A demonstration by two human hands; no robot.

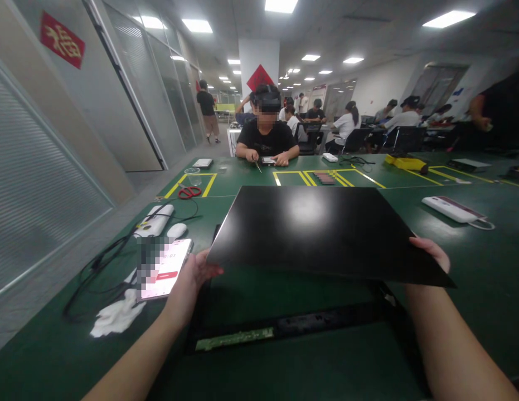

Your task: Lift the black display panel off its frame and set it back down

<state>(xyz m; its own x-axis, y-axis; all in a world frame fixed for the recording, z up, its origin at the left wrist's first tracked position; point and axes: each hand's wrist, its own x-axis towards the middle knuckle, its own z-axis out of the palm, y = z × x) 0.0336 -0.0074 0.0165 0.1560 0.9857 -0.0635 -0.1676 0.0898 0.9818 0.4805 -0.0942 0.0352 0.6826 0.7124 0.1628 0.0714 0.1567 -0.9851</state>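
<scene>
A large flat black panel (pixel 326 228) is held up above the green table (pixel 75 356), tilted slightly toward me. My left hand (pixel 192 281) grips its near left corner. Gripping the near right edge is my right hand (pixel 428 253), thumb on top. Under the panel a black frame (pixel 292 326) lies on the table, with a green circuit strip (pixel 236 338) along its front edge.
A lit phone (pixel 163 268), a white cloth (pixel 117 317), a mouse (pixel 176 230), a white device (pixel 155 220) with cables and red scissors (pixel 189 192) lie to the left. A white power bank (pixel 454 209) lies right. A person (pixel 266 136) sits opposite; others work behind.
</scene>
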